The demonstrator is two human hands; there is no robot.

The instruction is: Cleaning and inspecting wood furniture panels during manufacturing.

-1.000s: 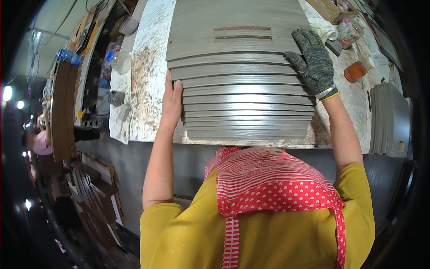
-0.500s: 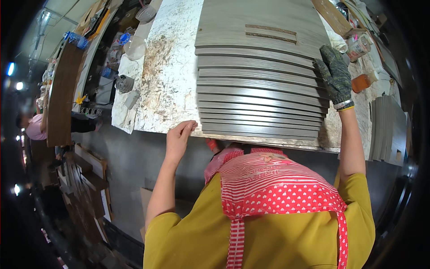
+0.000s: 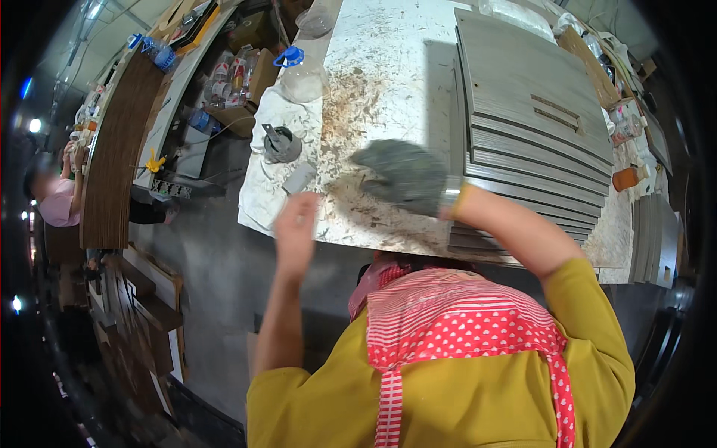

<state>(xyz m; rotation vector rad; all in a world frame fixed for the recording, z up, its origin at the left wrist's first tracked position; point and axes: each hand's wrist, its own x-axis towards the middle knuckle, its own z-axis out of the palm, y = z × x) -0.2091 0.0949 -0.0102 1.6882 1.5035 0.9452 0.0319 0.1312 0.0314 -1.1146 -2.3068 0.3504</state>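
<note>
My left hand [image 3: 296,228] is bare and blurred at the table's front edge, just below a small grey block [image 3: 300,178]; its fingers are too smeared to read. A dark grey work glove covers my right hand [image 3: 403,177], which hovers over the stained tabletop, blurred, thumb and fingers apart, holding nothing I can see. To its right lies a stepped stack of grey wood-grain panels [image 3: 523,75], the top one with two narrow slots. Beyond the block stands a grey-smeared cup [image 3: 282,147] with a flat scraper-like tool [image 3: 270,133] in it.
A clear jug [image 3: 302,81] with a blue cap stands on the white cloth [image 3: 261,187] at the table's left. An amber bottle [image 3: 629,178] is right of the stack. More grey panels [image 3: 653,239] stand beyond the right edge. Far left, another person [image 3: 60,198] is beside brown boards [image 3: 112,164].
My right hand has left the stack's right side and swung left across the table. My left hand has come next to the grey block. The view has shifted left.
</note>
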